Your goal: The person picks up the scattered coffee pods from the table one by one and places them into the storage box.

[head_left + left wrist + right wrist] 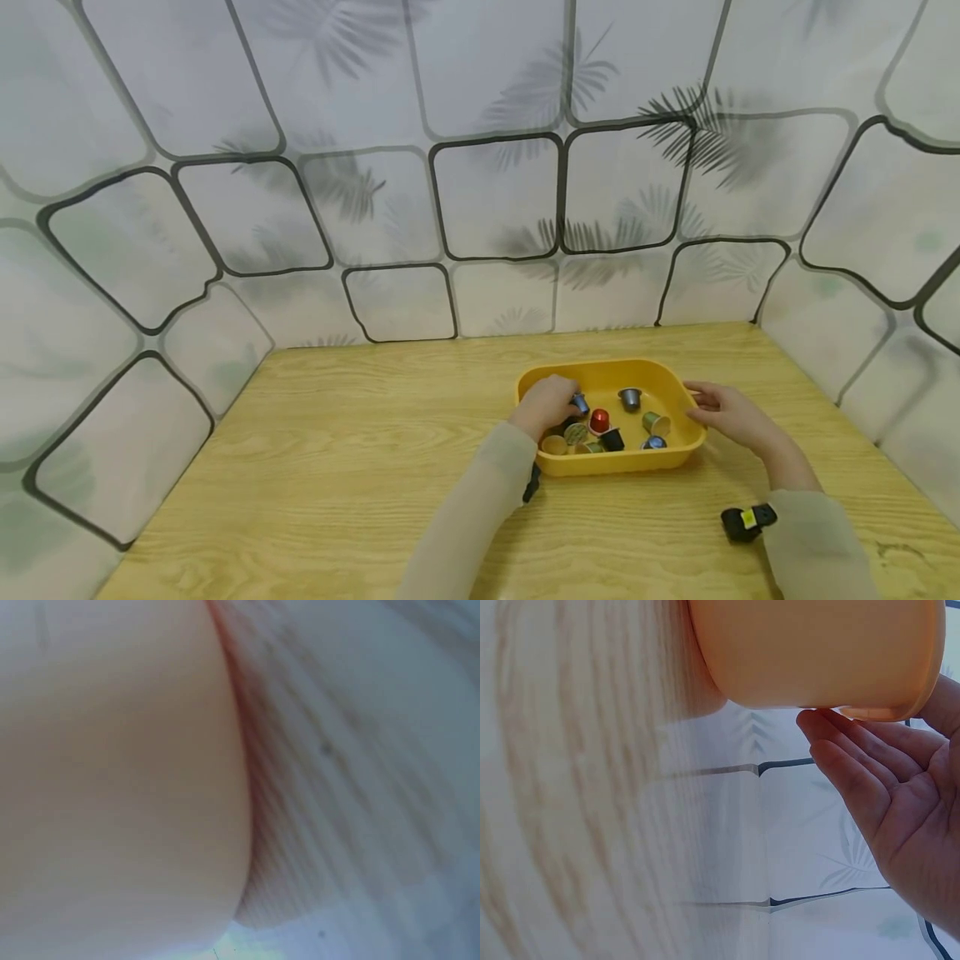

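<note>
A yellow plastic tray (pixel 611 464) on the table holds several small coffee capsules, among them a red capsule (pixel 599 420), a black capsule (pixel 612 439) and a grey capsule (pixel 631 399). My left hand (pixel 546 406) reaches over the tray's left side, its fingertips pinching a blue coffee capsule (pixel 580 403) inside. In the left wrist view only blurred skin and table grain show. At the tray's right end, my right hand (pixel 733 413) touches the rim; the right wrist view shows its fingers (pixel 855 761) nearly straight against the tray (pixel 817 652).
Beneath everything lies a light wood-grain table (pixel 337 467). Patterned fabric walls (pixel 495 200) enclose its back and sides. A black wrist camera (pixel 742 524) sits by the right sleeve. Inside the tray's right part are a green capsule (pixel 656 423) and another blue capsule (pixel 654 442).
</note>
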Demonstrator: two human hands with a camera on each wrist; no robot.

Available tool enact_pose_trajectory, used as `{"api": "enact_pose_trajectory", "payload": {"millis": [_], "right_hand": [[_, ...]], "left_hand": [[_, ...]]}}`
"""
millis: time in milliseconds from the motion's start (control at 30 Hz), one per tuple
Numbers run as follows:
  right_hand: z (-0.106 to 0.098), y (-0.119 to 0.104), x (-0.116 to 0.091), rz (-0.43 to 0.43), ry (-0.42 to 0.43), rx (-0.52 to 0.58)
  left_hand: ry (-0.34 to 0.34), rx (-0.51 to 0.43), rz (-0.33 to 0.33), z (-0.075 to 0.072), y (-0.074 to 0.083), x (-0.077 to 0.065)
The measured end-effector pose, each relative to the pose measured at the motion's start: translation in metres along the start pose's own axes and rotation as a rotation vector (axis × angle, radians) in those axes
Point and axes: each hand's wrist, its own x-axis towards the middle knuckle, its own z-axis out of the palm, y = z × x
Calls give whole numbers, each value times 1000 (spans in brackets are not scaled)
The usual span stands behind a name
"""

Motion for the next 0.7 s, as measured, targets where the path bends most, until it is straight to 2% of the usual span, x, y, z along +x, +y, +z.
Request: {"api": "enact_pose_trajectory", "payload": {"millis": [700], "right_hand": [[1,-2,-1,-1,8,-5]], "left_hand": [[-4,21,11,0,-1,1]]}}
